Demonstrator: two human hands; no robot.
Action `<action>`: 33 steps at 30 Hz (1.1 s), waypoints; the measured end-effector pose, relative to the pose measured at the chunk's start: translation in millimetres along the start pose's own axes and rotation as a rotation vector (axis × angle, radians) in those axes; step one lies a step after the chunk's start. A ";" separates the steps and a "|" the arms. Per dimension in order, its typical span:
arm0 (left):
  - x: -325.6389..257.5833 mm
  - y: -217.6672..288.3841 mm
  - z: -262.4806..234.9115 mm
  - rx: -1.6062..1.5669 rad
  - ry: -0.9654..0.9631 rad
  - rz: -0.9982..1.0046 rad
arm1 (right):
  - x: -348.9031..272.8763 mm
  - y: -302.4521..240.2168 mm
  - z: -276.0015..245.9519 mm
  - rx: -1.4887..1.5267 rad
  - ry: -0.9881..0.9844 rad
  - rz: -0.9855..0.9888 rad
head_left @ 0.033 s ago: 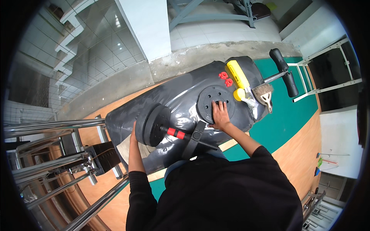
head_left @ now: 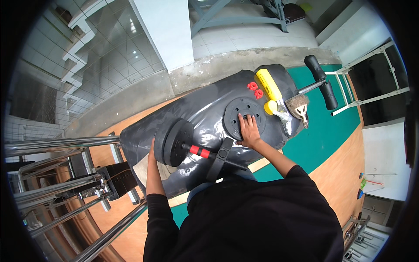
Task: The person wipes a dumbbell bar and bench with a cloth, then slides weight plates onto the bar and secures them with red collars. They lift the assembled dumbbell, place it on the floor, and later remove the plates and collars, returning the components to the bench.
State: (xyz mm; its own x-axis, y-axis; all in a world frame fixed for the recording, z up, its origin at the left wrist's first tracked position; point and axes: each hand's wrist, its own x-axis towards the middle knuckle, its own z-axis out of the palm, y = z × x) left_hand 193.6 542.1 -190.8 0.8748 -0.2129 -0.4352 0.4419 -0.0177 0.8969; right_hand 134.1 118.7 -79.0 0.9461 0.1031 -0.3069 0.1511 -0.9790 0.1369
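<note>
A person in a black top [head_left: 262,218] works at a black padded bench [head_left: 192,102], a dumbbell [head_left: 180,142] with a red-and-black handle standing on its left part. The left hand [head_left: 151,151] is against its outer side, fingers hidden behind the plates, so their grip cannot be told. The right hand [head_left: 249,132] lies spread, grasping nothing, on a flat round weight plate [head_left: 230,114]. Farther off are a brush [head_left: 299,109], a yellow cylinder [head_left: 269,84] and two red collars [head_left: 252,86].

Weight plate [head_left: 242,111] on bench [head_left: 205,94], right of dumbbell [head_left: 174,142], left of brush [head_left: 300,109]
</note>
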 end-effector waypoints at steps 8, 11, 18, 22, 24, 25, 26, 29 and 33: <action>20.5 1.4 3.1 0.015 0.003 0.070 | 8.8 12.0 -36.2 0.182 0.046 -0.016; 22.2 0.0 2.7 0.021 -0.001 0.080 | 4.0 15.2 -61.1 0.406 0.075 0.109; 21.8 -5.6 -4.7 0.018 -0.026 0.090 | -58.0 40.9 -56.8 1.203 -0.120 0.317; 27.0 -4.0 -11.2 0.040 -0.100 0.087 | -121.3 10.8 -85.1 1.389 -0.187 0.646; 29.8 -3.0 -13.5 0.059 -0.159 0.090 | -146.7 8.4 -40.5 1.385 -0.175 0.777; 30.2 -3.0 -15.3 0.058 -0.171 0.090 | -153.6 2.4 -36.4 1.496 -0.190 0.771; 30.4 -3.7 -16.2 0.048 -0.172 0.084 | -158.8 -4.6 -33.7 1.607 -0.204 0.762; 24.6 10.7 4.4 -0.133 -0.092 -0.026 | -166.6 -18.8 -19.4 1.778 -0.222 0.785; 39.6 -6.7 -6.2 -0.033 -0.020 0.052 | -162.0 -42.6 -24.0 1.803 -0.181 0.850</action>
State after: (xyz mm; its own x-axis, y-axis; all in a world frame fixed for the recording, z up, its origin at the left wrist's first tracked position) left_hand 226.6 539.9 -214.6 0.8927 -0.2324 -0.3861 0.4025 0.0258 0.9151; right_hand -18.7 148.0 -12.5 0.5553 -0.2990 -0.7760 -0.7545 0.2114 -0.6214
